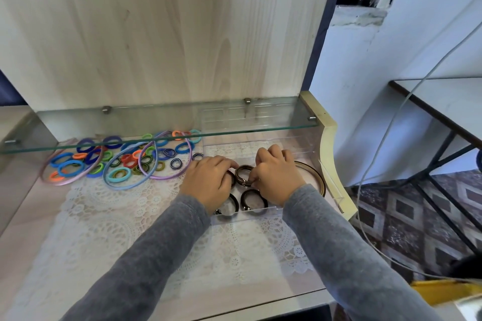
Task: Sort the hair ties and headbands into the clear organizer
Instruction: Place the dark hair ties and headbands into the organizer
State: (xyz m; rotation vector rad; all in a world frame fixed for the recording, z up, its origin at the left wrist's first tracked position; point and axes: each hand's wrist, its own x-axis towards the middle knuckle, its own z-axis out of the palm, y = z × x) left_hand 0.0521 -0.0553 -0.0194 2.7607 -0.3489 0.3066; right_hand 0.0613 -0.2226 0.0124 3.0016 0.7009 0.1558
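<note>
The clear organizer (263, 211) lies on a lace mat at the right of the desk. Both my hands are over it. My left hand (208, 180) and my right hand (276, 177) together pinch a bundle of brown hair ties (242, 173) above a middle compartment. Black hair ties (254, 198) lie in the front compartments, one set (233, 203) partly under my left wrist. A brown headband (317, 177) curves along the organizer's right side. To the left lies a pile of coloured hair ties (122, 161) with pink, blue and purple headbands (167, 174).
A glass shelf (156, 125) runs low over the back of the desk, above the pile and the organizer's far end. A cream side panel (331, 154) closes the desk on the right. A grey cable (386, 138) hangs beyond it.
</note>
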